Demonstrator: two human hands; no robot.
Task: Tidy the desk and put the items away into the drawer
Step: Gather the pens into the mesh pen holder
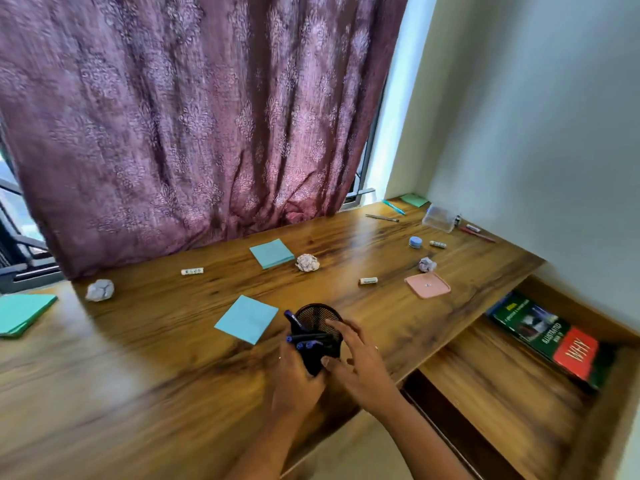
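At the near edge of the counter (138,393), in the head view, both hands meet on a black mesh cup (320,321) holding blue pens (306,337). The left hand (298,374) grips the cup's lower end from below, fingers curled round it. The right hand (362,363) lies against the cup's right side with fingers spread and fairly straight, steadying rather than clasping, though blur leaves the exact contact unclear. The cup is tilted. Its long axis runs from the hands up and away, mouth toward the curtain (173,116), so the pens could slide out if it tips further.

The drawer (502,393) stands open to the right of the hands and below counter level, with a book (554,341) along its far side. The right hand is nearer to it, so the coming move is probably a short carry rightward and down, mouth kept up. Farther off on the counter lie blue notes (246,318), paper balls (307,262) and a pink pad (427,285), not yet put away
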